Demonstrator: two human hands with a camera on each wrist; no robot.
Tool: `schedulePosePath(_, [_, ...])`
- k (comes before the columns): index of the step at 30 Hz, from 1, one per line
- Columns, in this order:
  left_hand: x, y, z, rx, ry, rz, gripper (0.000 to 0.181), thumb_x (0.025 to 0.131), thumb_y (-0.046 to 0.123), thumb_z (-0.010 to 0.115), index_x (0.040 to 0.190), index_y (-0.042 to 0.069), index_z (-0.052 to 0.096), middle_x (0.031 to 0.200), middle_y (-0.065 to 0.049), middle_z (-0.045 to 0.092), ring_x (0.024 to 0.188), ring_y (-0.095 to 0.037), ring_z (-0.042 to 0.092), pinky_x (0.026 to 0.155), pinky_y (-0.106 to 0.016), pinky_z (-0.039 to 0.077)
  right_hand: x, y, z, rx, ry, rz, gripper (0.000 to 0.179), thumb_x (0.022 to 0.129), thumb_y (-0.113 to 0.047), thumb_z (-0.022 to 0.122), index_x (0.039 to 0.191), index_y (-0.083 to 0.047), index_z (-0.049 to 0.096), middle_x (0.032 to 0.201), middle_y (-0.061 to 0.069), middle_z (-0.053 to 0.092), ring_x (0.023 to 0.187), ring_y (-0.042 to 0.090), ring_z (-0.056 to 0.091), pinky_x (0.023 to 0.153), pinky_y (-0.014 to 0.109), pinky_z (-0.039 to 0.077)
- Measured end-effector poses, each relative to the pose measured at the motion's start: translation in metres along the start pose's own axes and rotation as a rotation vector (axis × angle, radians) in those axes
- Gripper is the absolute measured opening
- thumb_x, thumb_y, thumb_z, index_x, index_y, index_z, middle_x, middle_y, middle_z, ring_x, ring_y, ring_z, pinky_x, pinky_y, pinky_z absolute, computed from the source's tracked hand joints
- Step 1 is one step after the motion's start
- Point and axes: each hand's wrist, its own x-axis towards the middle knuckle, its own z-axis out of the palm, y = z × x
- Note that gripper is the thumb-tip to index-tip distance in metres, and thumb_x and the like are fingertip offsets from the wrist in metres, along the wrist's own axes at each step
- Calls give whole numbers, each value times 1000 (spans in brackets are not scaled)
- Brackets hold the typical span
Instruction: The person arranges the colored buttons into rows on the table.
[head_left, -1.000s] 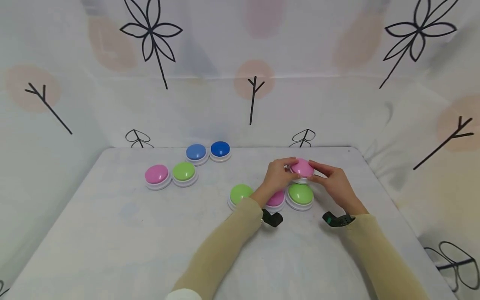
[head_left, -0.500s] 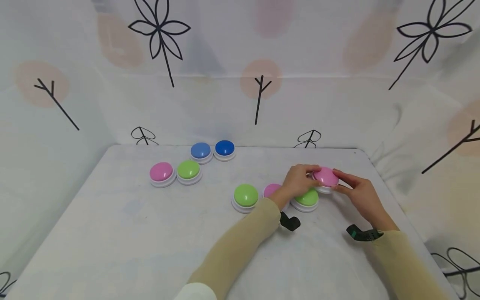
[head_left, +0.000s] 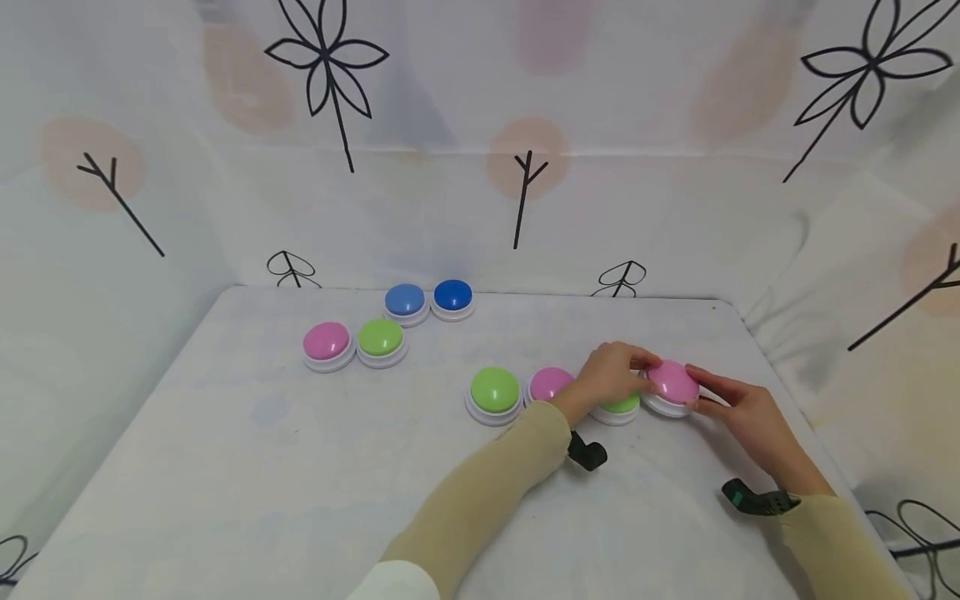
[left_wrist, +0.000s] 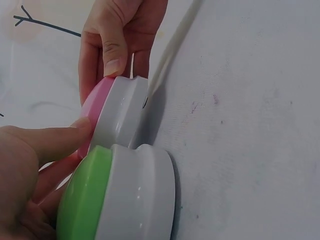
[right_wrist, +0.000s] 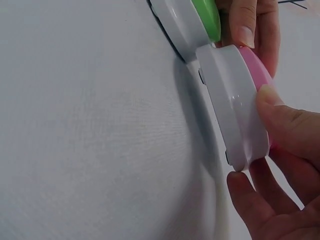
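Observation:
Both hands hold a pink push button with a white round base, at the right end of a row. My left hand grips its left side, thumb on the pink dome. From the right, my right hand pinches the other side with fingers and thumb. In the right wrist view the white base tilts a little above the tabletop, its small feet showing. Beside it stands a green button, partly hidden by my left hand. Further left are a pink button and another green button.
At the back left of the white table stand a pink button, a green button, a light blue button and a dark blue button. A patterned cloth rises behind the table.
Both hands have carried the pink button from behind the right-hand green button rightward and nearer to me, down beside that green button. The head view has shifted slightly.

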Motion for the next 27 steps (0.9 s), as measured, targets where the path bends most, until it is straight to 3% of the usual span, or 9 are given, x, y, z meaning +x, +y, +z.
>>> schedulePosePath(3, [0,1,1,29,-19,7,41,85,36,80,125,32,70,117,22,67,110,5,57,95,-14,41,-4,4,0,-8,-11,-11,68,93,-47,66,148,-12,49,148,17,48,141,36,35,96,16,45])
schedulePosePath(5, [0,0,2,49,-29,16,40,86,36,79,125,32,70,117,22,67,109,6,57,94,-13,40,-5,6,0,-3,-19,-12,67,93,-46,67,148,-11,49,148,17,48,141,36,36,85,4,42])
schedulePosePath(12, [1,0,4,89,-51,56,42,87,38,78,127,33,68,120,23,66,111,7,56,97,-14,37,-8,10,-2,17,-32,-6,68,92,-44,69,147,-9,49,147,20,48,139,36,39,84,6,44])
schedulePosePath(20, [-2,0,6,113,-57,49,40,89,35,76,128,33,68,122,24,65,115,6,54,99,-16,37,-8,13,0,62,-26,-30,68,90,-40,73,145,-6,51,145,17,52,131,10,48,86,6,44])
schedulePosePath(27, [-1,-3,8,104,-48,65,39,89,32,76,127,33,67,122,22,65,114,6,54,97,-16,39,-7,11,-1,55,-47,-11,71,89,-42,74,146,-7,50,145,12,53,137,29,42,85,5,43])
